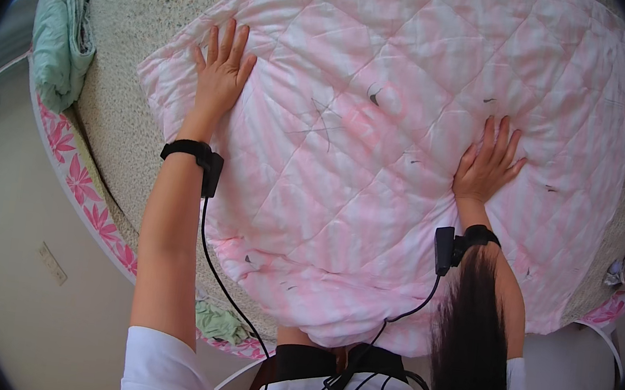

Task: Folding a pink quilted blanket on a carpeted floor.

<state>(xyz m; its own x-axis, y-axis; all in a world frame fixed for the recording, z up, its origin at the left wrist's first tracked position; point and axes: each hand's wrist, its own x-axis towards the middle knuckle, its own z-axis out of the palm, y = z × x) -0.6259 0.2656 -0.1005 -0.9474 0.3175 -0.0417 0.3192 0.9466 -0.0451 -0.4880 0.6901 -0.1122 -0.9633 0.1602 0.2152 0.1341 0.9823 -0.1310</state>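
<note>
A pink and white quilt (341,198) with diamond stitching lies spread before me. My left hand (220,77) rests palm down near its left corner, fingers spread. Farther right, my right hand (488,163) presses flat on the quilt, with creases running out from the wrist. Nothing is held in either hand. The front edge of the quilt is bunched and hangs near my legs. Small dark printed marks dot the fabric.
Under the quilt is a beige textured bed cover (130,18). A folded green cloth (61,45) lies at the left edge, above a pink-flowered border (80,177). Another green cloth (220,323) lies near my legs. Black cables (210,253) run from both wrist straps.
</note>
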